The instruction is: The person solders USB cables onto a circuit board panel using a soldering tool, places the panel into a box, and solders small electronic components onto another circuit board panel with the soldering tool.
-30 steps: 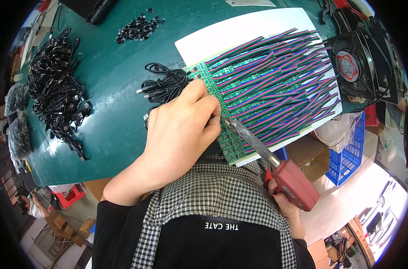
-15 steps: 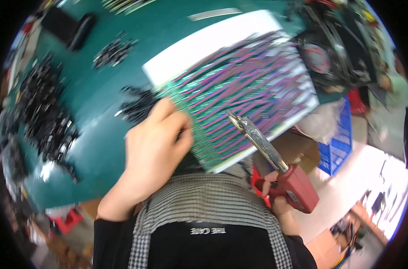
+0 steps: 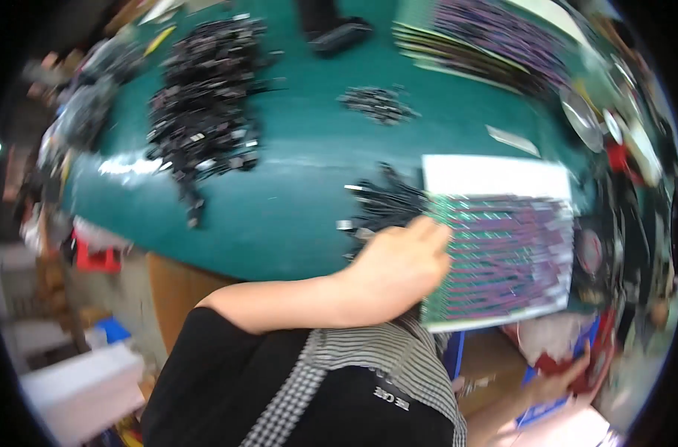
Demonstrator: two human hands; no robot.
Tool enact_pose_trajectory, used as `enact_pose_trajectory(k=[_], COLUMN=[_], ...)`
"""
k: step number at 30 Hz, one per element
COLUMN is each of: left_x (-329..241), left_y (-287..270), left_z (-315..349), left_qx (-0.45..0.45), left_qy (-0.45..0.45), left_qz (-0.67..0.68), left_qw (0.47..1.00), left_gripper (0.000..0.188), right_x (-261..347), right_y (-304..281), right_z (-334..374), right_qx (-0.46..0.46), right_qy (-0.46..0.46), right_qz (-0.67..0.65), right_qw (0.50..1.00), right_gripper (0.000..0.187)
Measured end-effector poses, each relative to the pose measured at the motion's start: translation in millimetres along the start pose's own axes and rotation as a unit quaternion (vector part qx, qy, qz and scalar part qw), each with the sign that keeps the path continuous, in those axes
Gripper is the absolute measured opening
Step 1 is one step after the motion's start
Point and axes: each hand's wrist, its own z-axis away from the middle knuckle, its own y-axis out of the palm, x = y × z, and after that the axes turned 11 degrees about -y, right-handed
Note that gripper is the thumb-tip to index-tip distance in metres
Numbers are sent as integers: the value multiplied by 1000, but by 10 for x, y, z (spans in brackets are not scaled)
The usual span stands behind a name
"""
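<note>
Now, frame is blurred throughout, so fine detail is lost. Left hand (image 3: 398, 264) sits centre-right of frame, forearm coming in from lower left across the counter (image 3: 294, 201) edge. Fingers (image 3: 428, 231) lie together, flat on the left edge of the green circuit board panel (image 3: 503, 253), touching it; grip is a press w/ nothing clamped between fingers as far as can be seen. Board panel lies on the green counter at right of frame, near the counter's near edge, covered w/ rows of purple-red wires, resting on a white sheet (image 3: 495, 175) that shows above it. Just left of the board, touching or nearly so, a small bunch of black connector leads (image 3: 384, 201), right above the left hand's knuckles.

Right hand (image 3: 562, 376) is low at lower right of frame, below the counter edge and well apart from the board, on or around something red (image 3: 585, 365); too smeared to tell what it is or whether the grip is clamped on it, cannot tell.

Elsewhere on counter: big heap of black parts (image 3: 205, 97) upper left, smaller black pile (image 3: 376, 104) upper centre, a second stack of wired boards (image 3: 495, 37) upper right. Person's black and checked clothing (image 3: 354, 372) fills bottom centre.
</note>
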Motion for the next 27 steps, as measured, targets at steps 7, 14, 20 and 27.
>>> enact_pose_trajectory(k=[7,14,20,27], left_x=[988,2414,2414,1508], left_y=[-363,-736,-988,-1045], left_z=[-53,-335,-455,-402], left_qx=[-298,-229,-335,-196], left_qy=[-171,-286,-251,-197], left_qz=[-70,-171,183,403], left_qw=[937,915,890,872], left_gripper=[13,21,16,12], right_x=[253,295,459,723], right_y=[-48,-178,-210,10], right_z=[229,269,312,585], right_qx=[-47,-70,-87,-147], right_qy=[-187,-158,-203,-77], right_qz=[-167,-126,-100,-152], right_qw=[967,977,970,974], right_gripper=[41,29,33,38])
